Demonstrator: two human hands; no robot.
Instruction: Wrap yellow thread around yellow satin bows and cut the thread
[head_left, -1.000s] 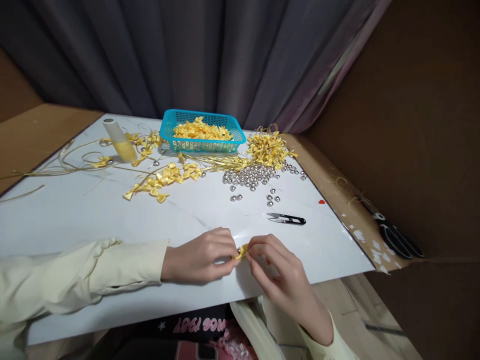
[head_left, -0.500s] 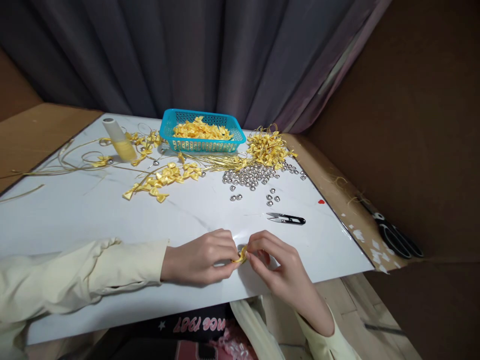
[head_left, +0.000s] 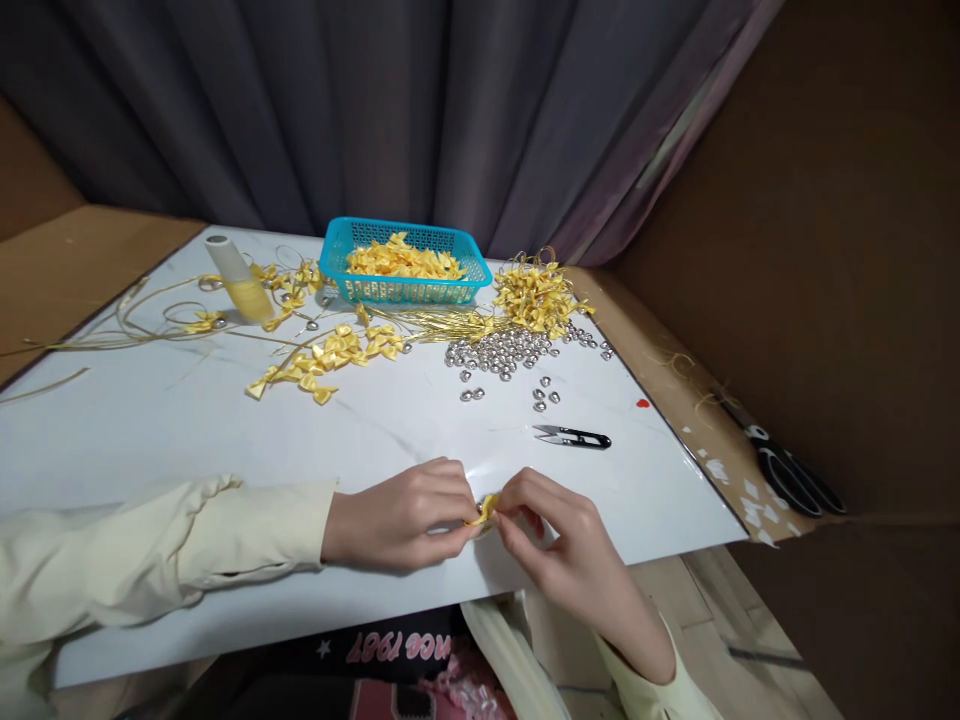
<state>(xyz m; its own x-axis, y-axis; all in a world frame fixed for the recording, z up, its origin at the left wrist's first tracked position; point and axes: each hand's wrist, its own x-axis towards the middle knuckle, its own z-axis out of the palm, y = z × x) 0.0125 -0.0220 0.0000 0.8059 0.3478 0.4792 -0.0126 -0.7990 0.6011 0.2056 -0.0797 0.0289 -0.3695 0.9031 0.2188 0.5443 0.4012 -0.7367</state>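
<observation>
Between my hands, just above the table's front part, is a small yellow ribbon bow (head_left: 486,508) with a silver bead showing at its back edge. My left hand (head_left: 412,515) pinches the bow's left end between thumb and fingers. On the other end, my right hand (head_left: 551,535) has thumb and forefinger closed. The fingertips hide much of the bow. Black thread snips (head_left: 574,437) lie beyond my right hand. Farther back, loose silver beads (head_left: 502,350) are spread out, and several yellow bows (head_left: 337,350) lie to their left.
A blue basket (head_left: 409,292) full of yellow bows stands at the back. Beside it sits a pile of bows with gold cords (head_left: 536,295). A bottle with yellow contents (head_left: 240,282) stands back left. Black-handled scissors (head_left: 787,470) lie right, on brown cardboard (head_left: 660,380).
My right hand has shifted very slightly down and to the right, still pinching the bow. The left hand stays in place.
</observation>
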